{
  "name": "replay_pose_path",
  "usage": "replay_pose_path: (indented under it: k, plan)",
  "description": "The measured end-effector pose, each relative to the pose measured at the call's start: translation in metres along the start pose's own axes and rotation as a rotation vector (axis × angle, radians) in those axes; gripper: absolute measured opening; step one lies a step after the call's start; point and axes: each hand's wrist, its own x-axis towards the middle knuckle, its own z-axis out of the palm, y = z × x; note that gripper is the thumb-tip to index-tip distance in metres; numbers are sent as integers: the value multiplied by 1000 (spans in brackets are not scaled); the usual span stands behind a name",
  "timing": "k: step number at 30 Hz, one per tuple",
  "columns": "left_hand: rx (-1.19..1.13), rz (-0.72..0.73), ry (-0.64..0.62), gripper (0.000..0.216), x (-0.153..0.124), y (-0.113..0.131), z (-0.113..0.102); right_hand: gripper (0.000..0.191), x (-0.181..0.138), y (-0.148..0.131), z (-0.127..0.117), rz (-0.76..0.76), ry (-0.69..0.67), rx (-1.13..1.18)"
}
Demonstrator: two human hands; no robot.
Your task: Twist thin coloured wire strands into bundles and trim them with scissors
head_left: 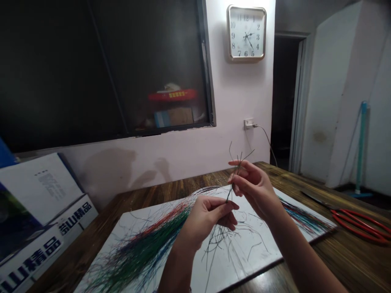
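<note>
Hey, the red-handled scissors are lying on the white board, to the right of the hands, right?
No: the scissors lie on the wooden table, not on the white board, as the head view shows. They are to the right of the left hand and right hand.

Wall clock [246, 33]: dial numerals 1–12; white box [39, 215]: blue characters "精品"

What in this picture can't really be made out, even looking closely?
Head view:
Where the strands pass through the right hand: hidden by its fingers.
Whether the left hand grips them: hidden by its fingers.
Near end of the strand pile: cut off by the bottom edge.
Scissors: handles cut off by the right edge.
Small print on the carton: too small.
Items behind the window: dimmed by dark glass.
</note>
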Motion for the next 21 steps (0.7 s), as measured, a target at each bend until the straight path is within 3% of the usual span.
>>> replay_pose_path:
  k: [3,6,13,21]
  plan:
    - [10,16,48,17,1,-1,2,35,0,-2,-1,74,-65,-90]
    - [47,30,86,19,2,-1,2,21,0,-3,-1,97,-86,-194]
    - [89,44,112,16,6,-5,3,17,2,0,-3,12,-61,-341]
    - [76,75,65,27,5,-6,6,20,1,0,-4,79,-51,-66]
